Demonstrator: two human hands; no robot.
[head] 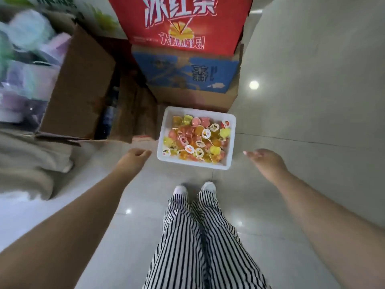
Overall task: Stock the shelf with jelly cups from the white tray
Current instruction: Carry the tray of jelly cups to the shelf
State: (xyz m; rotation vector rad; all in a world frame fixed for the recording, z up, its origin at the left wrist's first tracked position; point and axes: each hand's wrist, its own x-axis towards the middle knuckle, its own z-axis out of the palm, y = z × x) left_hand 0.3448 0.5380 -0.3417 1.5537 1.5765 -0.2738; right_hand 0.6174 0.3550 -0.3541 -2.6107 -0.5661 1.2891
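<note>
White plastic forms the tray (230,140), which sits on the pale tiled floor (302,113) between the two hands and slightly beyond them, heaped with yellow, orange and pink jelly cups (196,139). Left hand (135,157) hovers just beside the tray's near left corner, fingers loosely curled, holding nothing. Right hand (264,158) hangs a little off the tray's right side, fingers relaxed and empty. Beyond the tray stands a blue carton (187,74) with a red carton (179,21) stacked on it; an open brown box (83,88) lies beyond the left hand.
</note>
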